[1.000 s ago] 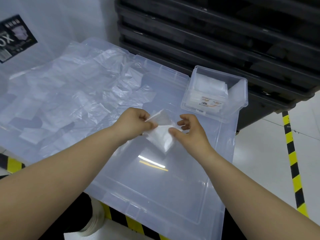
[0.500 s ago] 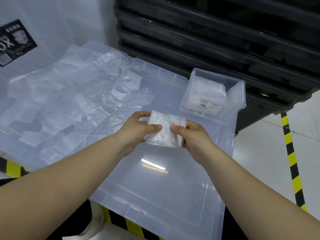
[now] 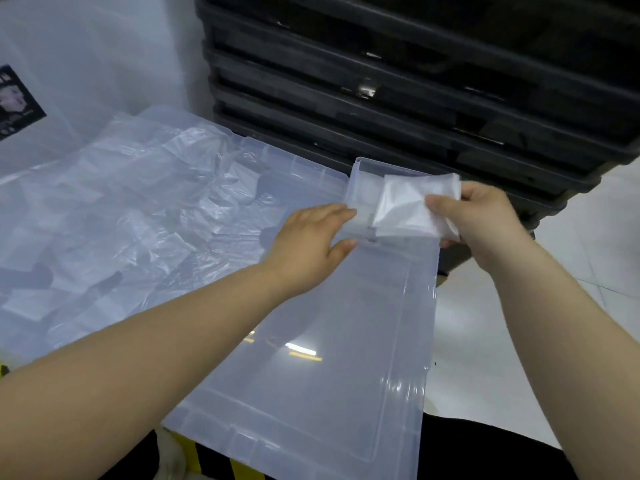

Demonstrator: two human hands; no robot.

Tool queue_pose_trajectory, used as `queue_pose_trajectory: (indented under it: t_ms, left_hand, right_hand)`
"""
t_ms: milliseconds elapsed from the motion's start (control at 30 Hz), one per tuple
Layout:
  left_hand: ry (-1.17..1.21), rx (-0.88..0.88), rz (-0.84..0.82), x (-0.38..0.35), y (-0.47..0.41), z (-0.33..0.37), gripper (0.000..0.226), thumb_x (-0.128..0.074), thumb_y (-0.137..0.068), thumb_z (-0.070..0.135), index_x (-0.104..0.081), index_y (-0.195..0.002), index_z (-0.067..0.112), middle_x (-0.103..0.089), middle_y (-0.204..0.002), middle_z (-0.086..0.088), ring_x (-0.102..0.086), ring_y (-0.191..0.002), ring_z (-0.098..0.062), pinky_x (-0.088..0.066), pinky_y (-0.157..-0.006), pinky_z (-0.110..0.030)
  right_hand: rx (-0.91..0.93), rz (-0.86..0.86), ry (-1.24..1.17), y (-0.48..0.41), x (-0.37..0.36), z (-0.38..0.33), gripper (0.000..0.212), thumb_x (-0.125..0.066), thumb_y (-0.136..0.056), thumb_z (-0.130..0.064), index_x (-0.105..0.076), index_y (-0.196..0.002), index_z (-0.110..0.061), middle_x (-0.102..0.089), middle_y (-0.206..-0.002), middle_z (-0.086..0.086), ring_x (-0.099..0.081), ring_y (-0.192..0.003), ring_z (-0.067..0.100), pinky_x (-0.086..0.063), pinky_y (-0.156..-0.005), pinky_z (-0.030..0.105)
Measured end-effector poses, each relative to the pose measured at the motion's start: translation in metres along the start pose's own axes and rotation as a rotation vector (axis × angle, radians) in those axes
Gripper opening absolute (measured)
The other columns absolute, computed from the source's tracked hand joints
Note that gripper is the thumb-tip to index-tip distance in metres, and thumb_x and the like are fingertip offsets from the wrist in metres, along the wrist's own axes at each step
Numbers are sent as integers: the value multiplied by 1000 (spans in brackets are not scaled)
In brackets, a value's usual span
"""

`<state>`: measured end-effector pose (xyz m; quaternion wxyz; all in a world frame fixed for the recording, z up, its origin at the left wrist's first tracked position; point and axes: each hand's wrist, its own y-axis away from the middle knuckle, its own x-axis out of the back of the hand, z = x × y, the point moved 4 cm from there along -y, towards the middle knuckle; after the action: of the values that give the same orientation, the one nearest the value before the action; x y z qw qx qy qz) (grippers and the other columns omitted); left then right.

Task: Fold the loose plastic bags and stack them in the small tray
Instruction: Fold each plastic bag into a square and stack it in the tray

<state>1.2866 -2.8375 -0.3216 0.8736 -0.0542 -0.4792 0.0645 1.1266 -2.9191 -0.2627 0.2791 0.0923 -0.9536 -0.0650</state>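
White wall (image 3: 104, 46) fills the upper left of the frame, with a dark printed label (image 3: 17, 102) at its left edge. Stacked black crates (image 3: 415, 81) fill the upper right, and pale floor (image 3: 588, 265) shows at the right edge. Below them a large clear plastic lid (image 3: 311, 375) serves as the work surface and runs from the centre down to the bottom of the frame. Loose plastic bags (image 3: 121, 220), crumpled and see-through, lie spread over the left half of that surface.

At the far right corner of the lid, just right of centre frame, sits the small tray (image 3: 360, 181), clear-walled and open on top. A folded bag (image 3: 405, 209) is over the right part of this tray. It is a flat, white, nearly square packet, slightly longer across the frame from left to right, and its broad face is turned up toward the camera. Whether it touches anything inside the tray cannot be told.

The right hand (image 3: 485, 220) is immediately right of the folded bag and pinches its right edge, thumb (image 3: 440, 204) on top and the fingers curled beneath. The left hand (image 3: 308, 240) is left of the tray, apart from the bag, with straight fingers held together and their tips against the tray's near left wall.
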Motion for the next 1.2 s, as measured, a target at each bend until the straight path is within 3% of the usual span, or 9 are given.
queue_pose_trajectory:
  t_ms: [100,200,267,367,733,833,933,1033,1200]
  left_hand:
    - [-212,-62,-106,-9,-30,14,58,-35,-97,41,-15,-148,20,-12,-155,2,-8,-142,-13,3,-112,-27]
    - [-308,-46,-212,-18,-51,18,61,-32,-97,44,-9,-148,19,-7,-156,1,-2,-143,-15,7,-113,-34]
    - [-348,-30,-262,-24,-57,15,61,-31,-97,46,-9,-148,20,-8,-156,0,1,-143,-15,8,-113,-39]
    - [-397,-49,-278,-28,-61,14,60,-31,-97,46,-11,-148,21,-14,-155,1,2,-143,-16,10,-113,-43]
    - [-396,-79,-244,-28,-64,14,56,-32,-96,46,-21,-146,22,-27,-151,0,-4,-143,-15,7,-114,-41]
    - [-384,-72,-237,-28,-64,15,56,-31,-96,46,-22,-145,22,-27,-150,1,-4,-143,-15,7,-114,-40]
    - [-365,-60,-239,-28,-64,14,56,-31,-96,47,-22,-145,22,-28,-150,2,-3,-143,-15,7,-114,-40]
    - [-351,-53,-238,-29,-63,14,56,-31,-96,47,-22,-145,22,-28,-150,2,-3,-143,-14,7,-113,-39]
    - [-325,-48,-224,-30,-64,13,55,-33,-96,47,-24,-145,23,-29,-149,2,-3,-143,-14,7,-114,-38]
  right_hand:
    - [36,69,67,-19,26,-12,9,-56,-91,-13,-55,-100,-12,-53,-72,-1,-51,-55,9,-37,-31,11]
    - [11,64,228,-37,36,-17,3,-55,-91,-13,-55,-88,-11,-50,-70,1,-51,-50,12,-42,-38,16]
    - [-4,53,332,-49,35,-17,17,-53,-90,-13,-51,-74,-11,-49,-69,2,-47,-51,16,-41,-46,23]
    - [-8,49,482,-62,31,-16,25,-52,-89,-11,-44,-65,-12,-45,-64,5,-42,-50,18,-33,-45,23]
    - [208,118,1043,-80,10,-35,34,-47,-91,-13,-32,-61,-13,-35,-62,4,-35,-54,19,-24,-45,25]
    - [259,104,1123,-75,0,-33,28,-43,-94,-16,-36,-67,-9,-39,-68,7,-41,-64,24,-32,-57,29]
    - [250,80,1101,-75,-7,-16,14,-46,-93,-18,-51,-86,-7,-45,-83,7,-44,-75,24,-34,-65,31]
    - [170,98,919,-79,-4,0,26,-48,-93,-28,-52,-108,-8,-47,-84,5,-48,-77,22,-41,-66,33]
    - [97,157,610,-85,10,11,17,-51,-91,-26,-47,-80,-14,-44,-68,-1,-48,-77,21,-38,-67,31]
